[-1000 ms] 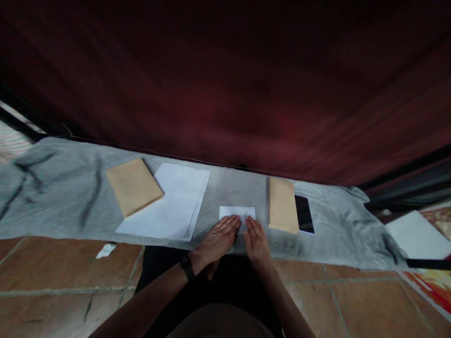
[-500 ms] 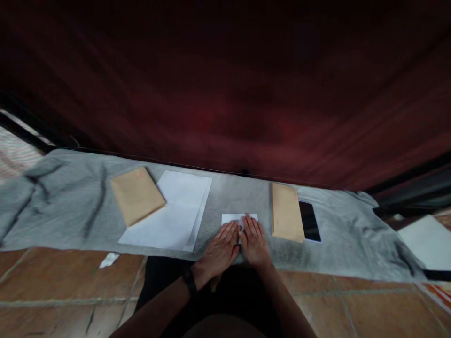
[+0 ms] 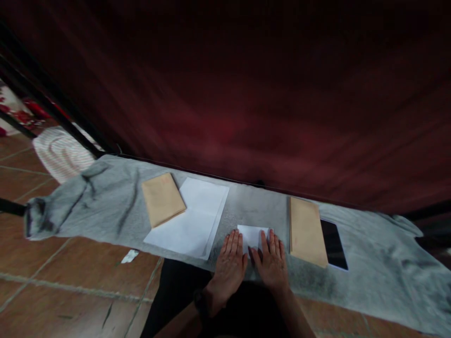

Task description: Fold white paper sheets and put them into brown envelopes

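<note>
A small folded sheet of white paper [image 3: 251, 234] lies flat on the grey cloth in front of me. My left hand [image 3: 229, 263] rests palm down at its left edge, fingers stretched forward. On its right side lies my right hand [image 3: 273, 264], flat, with the fingertips on the paper and slightly spread. Both thumbs point inward over the lower part of the sheet, which the hands partly cover. Left of my hands are larger white sheets [image 3: 197, 211], with a stack of brown envelopes [image 3: 164, 199] overlapping their left side.
More brown envelopes [image 3: 306, 230] lie right of my hands, beside a dark phone or tablet [image 3: 334, 244]. The grey cloth [image 3: 260, 202] covers a long narrow surface against a dark red curtain [image 3: 225, 117]. A white scrap [image 3: 130, 256] is on the tiled floor [image 3: 88, 281].
My hands have moved apart, from close together over the small paper to its two sides, showing more of it. The camera view has shifted leftward.
</note>
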{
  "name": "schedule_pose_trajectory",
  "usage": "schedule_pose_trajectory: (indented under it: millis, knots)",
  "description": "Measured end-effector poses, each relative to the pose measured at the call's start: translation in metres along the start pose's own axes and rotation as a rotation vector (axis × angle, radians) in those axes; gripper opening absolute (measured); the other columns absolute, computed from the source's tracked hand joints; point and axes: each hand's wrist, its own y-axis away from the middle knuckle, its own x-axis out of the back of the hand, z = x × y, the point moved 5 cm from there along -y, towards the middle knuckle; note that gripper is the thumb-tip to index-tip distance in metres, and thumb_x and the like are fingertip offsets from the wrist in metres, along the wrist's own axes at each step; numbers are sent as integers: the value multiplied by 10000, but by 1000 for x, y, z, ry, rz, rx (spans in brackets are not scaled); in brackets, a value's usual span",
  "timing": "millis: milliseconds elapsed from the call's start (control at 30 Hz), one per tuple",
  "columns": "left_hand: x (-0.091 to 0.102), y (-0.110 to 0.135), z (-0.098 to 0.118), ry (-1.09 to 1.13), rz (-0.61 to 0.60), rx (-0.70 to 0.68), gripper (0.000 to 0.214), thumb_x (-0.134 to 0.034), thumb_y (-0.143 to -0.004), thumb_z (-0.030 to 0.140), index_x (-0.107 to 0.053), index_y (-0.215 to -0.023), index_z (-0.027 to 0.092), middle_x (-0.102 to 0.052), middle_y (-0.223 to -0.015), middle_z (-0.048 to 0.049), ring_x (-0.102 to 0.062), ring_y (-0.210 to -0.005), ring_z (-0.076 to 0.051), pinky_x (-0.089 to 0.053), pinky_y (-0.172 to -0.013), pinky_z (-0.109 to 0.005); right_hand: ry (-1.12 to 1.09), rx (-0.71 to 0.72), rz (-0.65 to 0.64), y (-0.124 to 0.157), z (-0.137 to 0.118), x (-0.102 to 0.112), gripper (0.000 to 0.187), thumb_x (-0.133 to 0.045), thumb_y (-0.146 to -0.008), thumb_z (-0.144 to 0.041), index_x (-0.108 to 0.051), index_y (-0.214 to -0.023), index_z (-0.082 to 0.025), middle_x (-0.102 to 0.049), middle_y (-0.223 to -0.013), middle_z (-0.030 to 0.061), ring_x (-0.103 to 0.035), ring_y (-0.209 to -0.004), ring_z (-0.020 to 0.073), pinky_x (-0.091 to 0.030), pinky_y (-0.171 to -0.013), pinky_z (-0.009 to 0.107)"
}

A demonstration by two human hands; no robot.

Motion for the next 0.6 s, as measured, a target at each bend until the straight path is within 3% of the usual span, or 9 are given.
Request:
schedule_pose_trajectory:
  millis: [233, 467, 600]
  knots:
    - [-8, -28, 21, 68, -17, -89, 622, -366, -1006, 315, -214, -1555, 64, -394, -1562, -194, -339, -1471, -268, -306, -1196, -511, 1, -17, -31, 1, -2, 1, 587, -369, -1009, -320, -274, -1576, -200, -212, -1642, 158, -333, -1459, 343, -295, -1149, 559]
    - [-9, -25, 4, 26, -34, -92, 606, -391, -1013, 367, -282, -1537, 83, -352, -1592, -172, -308, -1486, -262, -283, -1208, -472, -2, -38, -56, 0, 0, -1, 540, -349, -1031, -357, -361, -1541, -179, -276, -1619, 168, -337, -1458, 340, -298, -1144, 572]
    - [-2, -21, -9, 29, -47, -155, 613, -451, -992, 373, -307, -1537, 134, -354, -1593, -166, -324, -1478, -285, -310, -1187, -489, -10, -55, -14, 4, 5, -1, 554, -329, -1045, -393, -325, -1554, -172, -298, -1611, 169, -373, -1437, 325, -333, -1132, 550]
